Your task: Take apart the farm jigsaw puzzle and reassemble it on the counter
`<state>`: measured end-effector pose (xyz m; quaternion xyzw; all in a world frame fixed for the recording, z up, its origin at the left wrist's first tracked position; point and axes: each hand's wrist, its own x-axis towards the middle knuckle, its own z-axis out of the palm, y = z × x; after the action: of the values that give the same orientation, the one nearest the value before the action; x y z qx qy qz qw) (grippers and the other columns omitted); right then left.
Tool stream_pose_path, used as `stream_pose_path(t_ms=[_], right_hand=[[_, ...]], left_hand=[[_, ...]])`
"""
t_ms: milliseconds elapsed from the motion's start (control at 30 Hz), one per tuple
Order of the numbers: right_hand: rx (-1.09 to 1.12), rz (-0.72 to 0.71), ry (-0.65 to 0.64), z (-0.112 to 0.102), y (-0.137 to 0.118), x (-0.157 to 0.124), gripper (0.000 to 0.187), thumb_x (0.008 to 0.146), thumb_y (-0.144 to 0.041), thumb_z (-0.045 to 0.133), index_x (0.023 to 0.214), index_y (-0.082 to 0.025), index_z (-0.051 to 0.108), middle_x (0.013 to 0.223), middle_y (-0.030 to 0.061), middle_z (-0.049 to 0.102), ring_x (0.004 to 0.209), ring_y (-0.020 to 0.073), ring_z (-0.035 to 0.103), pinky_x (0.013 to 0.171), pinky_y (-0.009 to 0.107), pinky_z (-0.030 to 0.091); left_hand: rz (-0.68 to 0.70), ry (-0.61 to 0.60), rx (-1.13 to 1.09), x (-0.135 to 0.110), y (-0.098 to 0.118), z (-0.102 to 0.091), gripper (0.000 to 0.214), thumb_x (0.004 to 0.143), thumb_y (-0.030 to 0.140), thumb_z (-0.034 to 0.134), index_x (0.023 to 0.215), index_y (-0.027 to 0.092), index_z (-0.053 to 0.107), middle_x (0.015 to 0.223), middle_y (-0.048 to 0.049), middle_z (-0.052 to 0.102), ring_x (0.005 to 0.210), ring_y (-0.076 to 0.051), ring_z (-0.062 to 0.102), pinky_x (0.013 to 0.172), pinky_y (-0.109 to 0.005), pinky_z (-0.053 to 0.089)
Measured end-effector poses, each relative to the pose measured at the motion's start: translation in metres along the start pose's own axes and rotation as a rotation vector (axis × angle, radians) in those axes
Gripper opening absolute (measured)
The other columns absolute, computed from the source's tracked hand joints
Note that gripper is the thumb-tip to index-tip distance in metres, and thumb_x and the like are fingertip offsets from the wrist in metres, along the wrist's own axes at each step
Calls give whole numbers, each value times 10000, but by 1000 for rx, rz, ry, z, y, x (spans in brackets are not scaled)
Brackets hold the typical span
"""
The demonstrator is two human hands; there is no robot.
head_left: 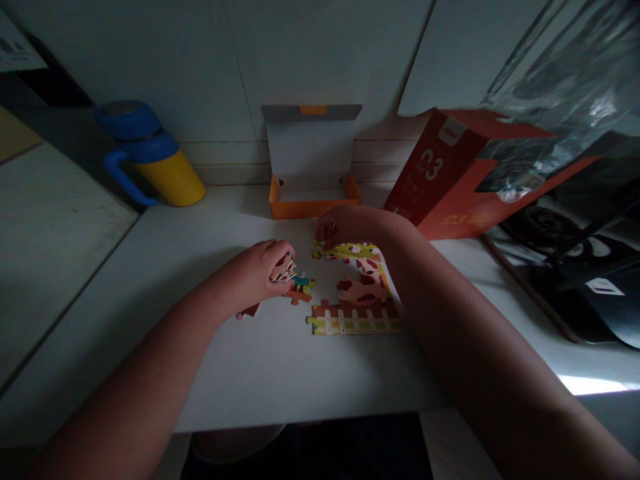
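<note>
A partly joined jigsaw puzzle (357,287) with a cow picture and a fence strip lies on the white table (280,373). My left hand (260,273) is curled round a loose puzzle piece (283,268), just left of a small blue and orange piece (301,285). My right hand (345,227) rests at the puzzle's top edge, fingers bent and pinching something small and dark that I cannot make out. My right forearm covers the puzzle's right side.
An open orange box (313,197) with a raised grey lid stands behind the puzzle against the wall. A red carton (440,173) lies to the right under clear plastic wrap (560,87). A yellow and blue jug (155,163) stands at back left. Dark sheets (585,267) lie far right.
</note>
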<state>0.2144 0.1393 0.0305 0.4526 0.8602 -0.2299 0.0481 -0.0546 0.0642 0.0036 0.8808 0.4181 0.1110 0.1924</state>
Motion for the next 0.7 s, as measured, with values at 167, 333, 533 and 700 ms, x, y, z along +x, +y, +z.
stream_pose_path(t_ms=[167,333,533,700], right_hand=[[29,-31,2,4,5,4,272,828,-193,778,1098,-221,796,1060,39,819,909,186,739,754,259,497],[7,-16,4,1,2,2,289,810,-196,805,1096,-238,799,1065,39,819,922,200,741,769,272,509],[-121,44,-67,-11,6,-12,207,823,-277,832,1025,-233,819,1029,41,820,901,219,748,765,305,504],[-151,47,-79,-12,3,-14,194,849,-282,810,1037,-237,825,1032,36,824,915,219,751,755,301,498]], left_hand=[[-15,-11,5,0,2,-2,313,849,286,739,1120,237,591,1081,-48,687,970,-232,650,870,-356,490],[-8,-10,1,0,0,0,325,842,285,744,1126,230,594,1094,-54,687,982,-237,650,881,-360,491],[-17,-4,7,1,1,0,328,830,264,751,1118,230,597,1087,-54,689,979,-238,653,888,-362,494],[-11,-5,12,1,0,0,323,835,278,754,1113,236,596,1079,-48,687,978,-238,656,888,-362,494]])
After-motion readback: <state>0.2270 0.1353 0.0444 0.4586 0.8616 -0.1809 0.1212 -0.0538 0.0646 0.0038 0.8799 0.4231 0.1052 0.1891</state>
